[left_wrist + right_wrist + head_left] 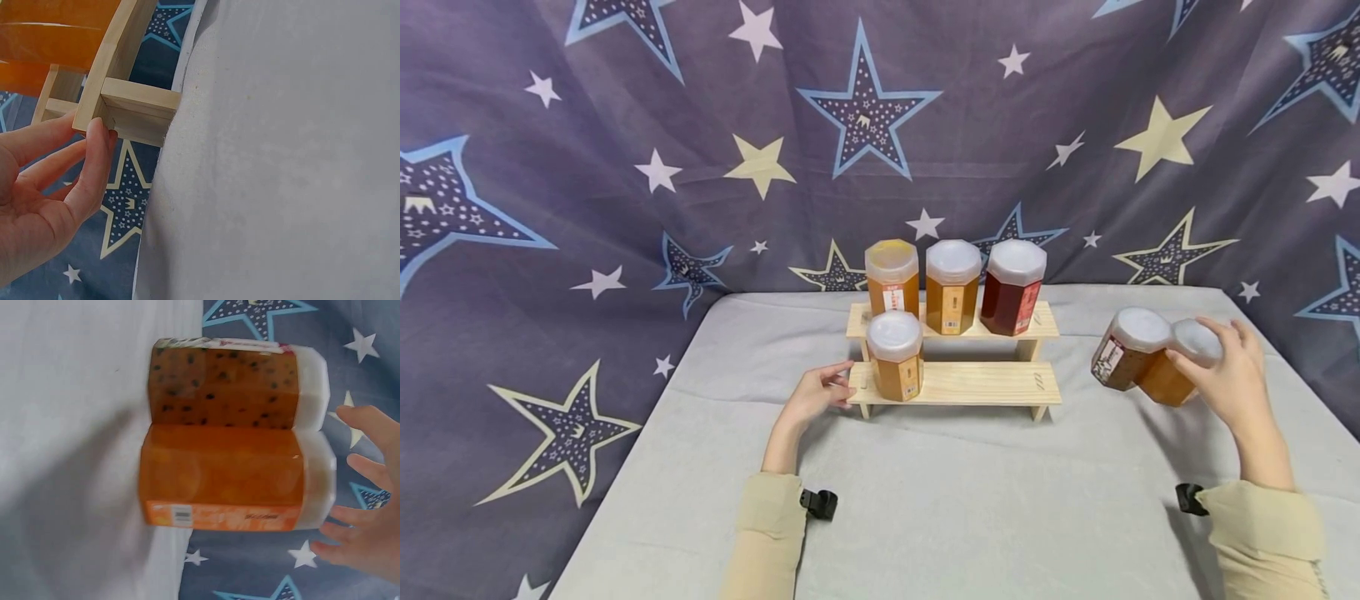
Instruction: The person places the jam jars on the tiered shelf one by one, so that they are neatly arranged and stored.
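At the left end of the lower board of a two-step wooden rack (977, 383), my left hand (815, 390) pinches the board's corner; the left wrist view shows its fingertips on the wooden edge (94, 94). My right hand (1236, 375) is at the lid of an orange jar (1165, 382), its fingers spread. In the right wrist view small gaps show between the fingertips and the white lid (320, 481). Touching that jar's side is a brown jar (1123, 354) with dark specks (225, 387). Both jars stand on the cloth right of the rack.
Three jars line the upper step: a yellow-topped one (892, 271), an amber one (952, 287) and a dark red one (1013, 287). Another amber jar (896, 358) stands at the lower step's left. A starry curtain (925, 125) hangs behind the grey-white tablecloth (985, 500).
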`<action>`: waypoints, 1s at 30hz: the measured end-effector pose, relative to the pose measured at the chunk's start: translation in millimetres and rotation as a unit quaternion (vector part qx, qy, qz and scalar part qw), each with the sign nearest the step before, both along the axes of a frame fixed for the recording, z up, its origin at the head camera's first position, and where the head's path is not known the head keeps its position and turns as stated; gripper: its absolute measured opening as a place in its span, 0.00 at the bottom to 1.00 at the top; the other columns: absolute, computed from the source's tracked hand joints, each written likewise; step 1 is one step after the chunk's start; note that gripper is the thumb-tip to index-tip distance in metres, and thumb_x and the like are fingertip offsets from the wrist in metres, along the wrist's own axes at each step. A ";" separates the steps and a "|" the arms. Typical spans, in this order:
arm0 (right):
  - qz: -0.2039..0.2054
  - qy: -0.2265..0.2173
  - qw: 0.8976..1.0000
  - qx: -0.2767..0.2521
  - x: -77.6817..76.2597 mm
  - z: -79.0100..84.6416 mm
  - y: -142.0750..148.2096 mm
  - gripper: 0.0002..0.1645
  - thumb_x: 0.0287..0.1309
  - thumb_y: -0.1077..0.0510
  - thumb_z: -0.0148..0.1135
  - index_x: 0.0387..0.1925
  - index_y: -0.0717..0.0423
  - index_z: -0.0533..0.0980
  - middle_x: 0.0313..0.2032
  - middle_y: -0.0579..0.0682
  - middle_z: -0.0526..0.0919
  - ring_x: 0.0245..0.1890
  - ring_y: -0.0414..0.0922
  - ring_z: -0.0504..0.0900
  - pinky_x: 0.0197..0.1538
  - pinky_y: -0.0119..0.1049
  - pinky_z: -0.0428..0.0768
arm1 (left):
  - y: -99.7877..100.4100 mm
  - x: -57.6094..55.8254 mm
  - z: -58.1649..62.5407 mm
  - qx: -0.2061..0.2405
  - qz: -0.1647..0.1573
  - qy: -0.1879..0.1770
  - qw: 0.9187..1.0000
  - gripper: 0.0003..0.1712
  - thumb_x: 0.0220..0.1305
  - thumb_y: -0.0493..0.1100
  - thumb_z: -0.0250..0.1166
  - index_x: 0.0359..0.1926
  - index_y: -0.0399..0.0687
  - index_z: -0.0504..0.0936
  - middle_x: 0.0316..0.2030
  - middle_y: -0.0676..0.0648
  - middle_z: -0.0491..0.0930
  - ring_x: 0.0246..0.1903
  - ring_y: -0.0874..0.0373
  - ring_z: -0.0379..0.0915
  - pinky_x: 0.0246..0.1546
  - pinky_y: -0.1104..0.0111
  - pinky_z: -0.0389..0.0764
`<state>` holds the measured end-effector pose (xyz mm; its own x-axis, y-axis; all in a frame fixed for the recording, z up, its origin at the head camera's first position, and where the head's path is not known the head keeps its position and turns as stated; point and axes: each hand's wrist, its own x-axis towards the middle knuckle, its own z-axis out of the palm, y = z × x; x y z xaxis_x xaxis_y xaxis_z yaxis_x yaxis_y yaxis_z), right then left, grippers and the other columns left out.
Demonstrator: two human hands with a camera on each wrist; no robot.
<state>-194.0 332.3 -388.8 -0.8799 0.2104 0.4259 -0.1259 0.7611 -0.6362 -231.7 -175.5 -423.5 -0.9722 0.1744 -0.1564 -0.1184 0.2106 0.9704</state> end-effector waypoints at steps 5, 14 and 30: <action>-0.004 -0.021 1.000 -0.019 -2.6 -8.8 10.3 0.37 0.50 0.58 0.60 0.58 0.70 0.58 0.59 0.77 0.44 0.62 0.66 0.41 0.61 0.66 0.46 | -2.1 -5.1 -9.7 -0.005 0.003 0.003 1.000 0.29 0.51 0.23 0.56 0.57 0.29 0.65 0.30 0.43 0.70 0.20 0.62 0.72 0.33 0.61 0.83; -0.013 -0.034 0.998 -0.049 -5.6 -15.5 14.0 0.41 0.50 0.55 0.61 0.61 0.67 0.56 0.58 0.72 0.53 0.58 0.66 0.49 0.57 0.64 0.54 | -1.8 -4.9 -10.3 -0.006 0.006 0.005 1.000 0.29 0.51 0.23 0.56 0.57 0.29 0.65 0.30 0.43 0.70 0.20 0.63 0.72 0.32 0.64 0.84; -0.083 -0.026 0.992 -0.087 -18.3 -30.4 9.3 0.37 0.47 0.58 0.62 0.59 0.64 0.62 0.54 0.71 0.61 0.54 0.62 0.57 0.55 0.55 0.60 | -3.4 -5.8 -11.1 0.003 0.000 0.009 1.000 0.30 0.51 0.23 0.58 0.58 0.29 0.65 0.30 0.43 0.70 0.20 0.63 0.72 0.30 0.66 0.84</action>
<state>-212.3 341.5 -419.2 -0.8469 0.4199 0.3262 0.0274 0.6471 -0.7619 -237.5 -178.9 -434.6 -0.9748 0.1756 -0.1378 -0.1008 0.2045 0.9737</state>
